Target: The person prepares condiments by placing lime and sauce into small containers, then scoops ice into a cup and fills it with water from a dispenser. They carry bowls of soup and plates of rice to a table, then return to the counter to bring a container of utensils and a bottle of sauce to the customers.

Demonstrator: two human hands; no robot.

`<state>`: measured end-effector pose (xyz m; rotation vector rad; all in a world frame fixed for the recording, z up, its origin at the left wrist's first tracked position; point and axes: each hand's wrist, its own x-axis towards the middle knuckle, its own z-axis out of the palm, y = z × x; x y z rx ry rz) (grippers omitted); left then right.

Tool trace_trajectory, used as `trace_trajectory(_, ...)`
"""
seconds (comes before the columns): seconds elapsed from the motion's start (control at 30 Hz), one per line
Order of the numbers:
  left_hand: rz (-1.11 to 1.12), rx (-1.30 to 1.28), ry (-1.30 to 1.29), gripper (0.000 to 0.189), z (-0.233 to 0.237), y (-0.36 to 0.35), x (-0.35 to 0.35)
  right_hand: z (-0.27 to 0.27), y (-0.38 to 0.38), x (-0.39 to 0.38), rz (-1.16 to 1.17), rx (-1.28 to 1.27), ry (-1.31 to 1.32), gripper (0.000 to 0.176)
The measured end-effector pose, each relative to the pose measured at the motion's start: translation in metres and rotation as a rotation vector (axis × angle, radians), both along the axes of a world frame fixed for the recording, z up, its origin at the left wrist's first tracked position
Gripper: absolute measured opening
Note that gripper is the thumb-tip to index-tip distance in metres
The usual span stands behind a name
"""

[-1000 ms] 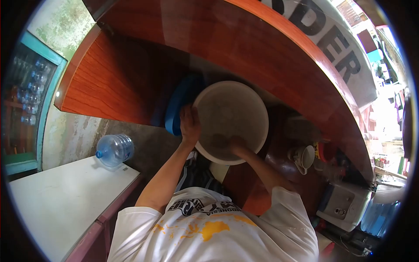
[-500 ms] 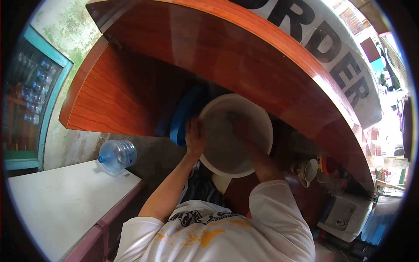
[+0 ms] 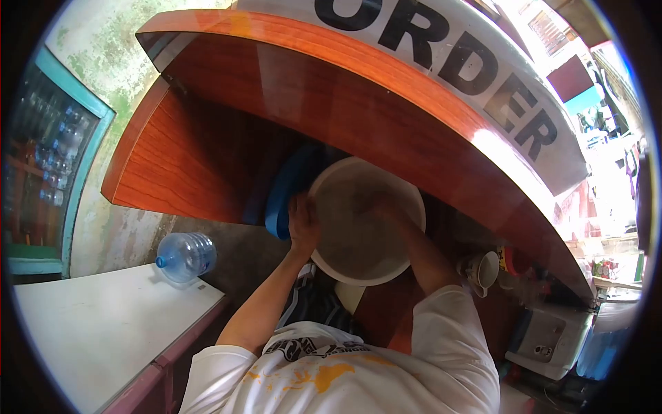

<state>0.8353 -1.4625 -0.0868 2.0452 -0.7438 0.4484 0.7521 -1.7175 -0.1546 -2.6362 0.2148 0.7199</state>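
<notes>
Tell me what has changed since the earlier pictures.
Inside the tub, the right hand has moved from the near side towards the far side. No new hold or release is visible. The left hand stays at the tub's left rim, and the clear bottle still lies on the white surface.

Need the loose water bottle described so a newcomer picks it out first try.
Find the flat white tabletop at lower left. Overlapping its upper right end in view is a large, clear bluish plastic bottle with a ribbed body and blue cap. It appears alone, outside the turquoise-framed window, unlike the smaller-looking bottles behind it.
</notes>
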Motion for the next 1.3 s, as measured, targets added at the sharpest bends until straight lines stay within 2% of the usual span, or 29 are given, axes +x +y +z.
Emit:
trace_trajectory(0.07,-0.001,-0.048,0.055,0.021,0.004,-0.003,-0.002,-0.051,0.008,-0.006,-0.095,-0.317,-0.239,0.037)
trace_trajectory(0.13,-0.016,-0.067,0.127,0.021,0.012,0.0,-0.001,-0.067,0.021,-0.003,-0.176,-0.426,-0.341,0.039)
trace_trajectory(0.2,-0.041,-0.064,0.228,0.021,0.02,0.0,0.0,-0.068,0.014,-0.001,-0.15,-0.291,-0.295,0.039)
trace_trajectory(0.3,-0.032,-0.106,0.222,0.022,0.022,0.0,-0.001,-0.018,-0.004,0.007,0.002,0.035,-0.081,0.038)
trace_trajectory(0.4,-0.043,0.024,0.093,0.024,-0.006,0.003,0.001,-0.04,-0.001,0.002,-0.04,-0.031,-0.153,0.038)
trace_trajectory(0.5,-0.048,-0.058,0.22,0.025,0.011,0.0,0.002,-0.059,-0.001,-0.001,-0.121,-0.035,-0.322,0.038)
trace_trajectory(0.57,-0.018,-0.016,0.032,0.025,0.006,-0.001,0.005,-0.052,0.006,-0.005,-0.144,0.041,-0.253,0.037)
trace_trajectory(0.6,-0.009,0.01,-0.054,0.025,0.002,0.0,0.0,-0.048,0.012,-0.009,-0.167,0.122,-0.07,0.037)
trace_trajectory(0.7,-0.019,0.098,-0.073,0.027,-0.018,0.005,0.0,-0.071,0.031,-0.004,-0.119,0.082,-0.134,0.031)
trace_trajectory(0.77,-0.021,0.181,-0.243,0.027,-0.012,0.003,0.006,-0.117,0.023,-0.01,-0.104,0.498,-0.536,0.026)
trace_trajectory(0.8,-0.024,0.234,-0.317,0.027,-0.01,0.007,0.004,-0.111,0.029,-0.012,-0.137,0.571,-0.481,0.024)
trace_trajectory(0.83,-0.022,0.236,-0.298,0.026,-0.006,0.009,0.003,-0.105,0.036,-0.013,-0.174,0.64,-0.427,0.024)
trace_trajectory(0.9,-0.023,0.233,-0.259,0.025,0.001,0.007,0.002,-0.017,0.05,-0.003,-0.314,0.455,0.169,0.024)
trace_trajectory(1.0,-0.027,0.171,-0.231,0.025,-0.003,0.006,0.003,-0.007,0.058,-0.011,-0.403,0.573,0.18,0.026)
trace_trajectory(1.1,-0.054,0.129,-0.157,0.023,-0.007,0.007,0.003,-0.007,0.066,-0.019,-0.461,0.544,0.081,0.027)
trace_trajectory(1.2,-0.035,-0.127,0.449,0.025,0.019,0.003,-0.002,-0.009,0.068,-0.032,-0.406,0.313,-0.324,0.029)
trace_trajectory(1.3,-0.042,-0.173,0.5,0.032,0.02,0.002,-0.002,0.004,0.06,-0.035,-0.515,0.328,-0.361,0.03)
